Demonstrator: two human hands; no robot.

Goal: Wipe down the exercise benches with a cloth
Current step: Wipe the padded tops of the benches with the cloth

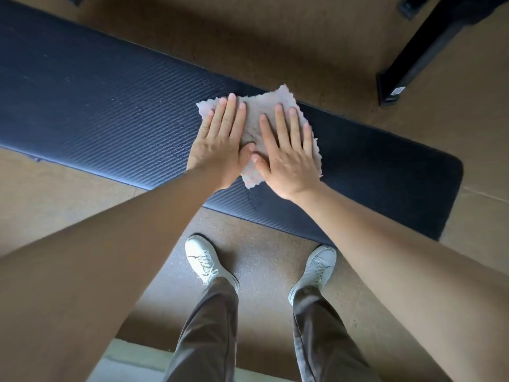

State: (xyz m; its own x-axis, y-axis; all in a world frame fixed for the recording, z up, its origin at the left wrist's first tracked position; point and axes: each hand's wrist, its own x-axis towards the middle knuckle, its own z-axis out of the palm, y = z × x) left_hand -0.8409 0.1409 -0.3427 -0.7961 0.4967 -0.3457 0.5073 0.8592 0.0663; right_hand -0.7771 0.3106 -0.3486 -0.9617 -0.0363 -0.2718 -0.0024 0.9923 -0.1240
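The brown floor (275, 37) fills most of the room as I look on. Across it a long, dark padded counter (96, 106) with a ribbed skin runs from 10 o'clock down to a rounded end at 4 o'clock. At 2 o'clock a black frame leg (413, 59) stands well apart from it. The person stands at 6 o'clock, both bare arms reaching forward, with white shoes (203, 260) planted just beside the counter's near edge.

The cloth (261, 106), pale with ragged edges, lies spread flat on the counter near the middle of the view, closer to the far edge than the near one. The left hand (220, 144) lies on its 9 o'clock half and the right hand (289, 161) on its 3 o'clock half. Both are flat, fingers straight and pointing toward 12, and their thumbs almost meet. Neither hand grips anything; they only press down.

That is where I see the trouble. With no finger curled round it, the cloth is held by pressure alone. A quick stroke could let it slide out or bunch up, and the ribbing could catch its frayed edge. The person also leans over the counter, so a slipping cloth might take their balance with it. Pale specks show toward 9 o'clock, and I judge that short strokes would likely miss them.
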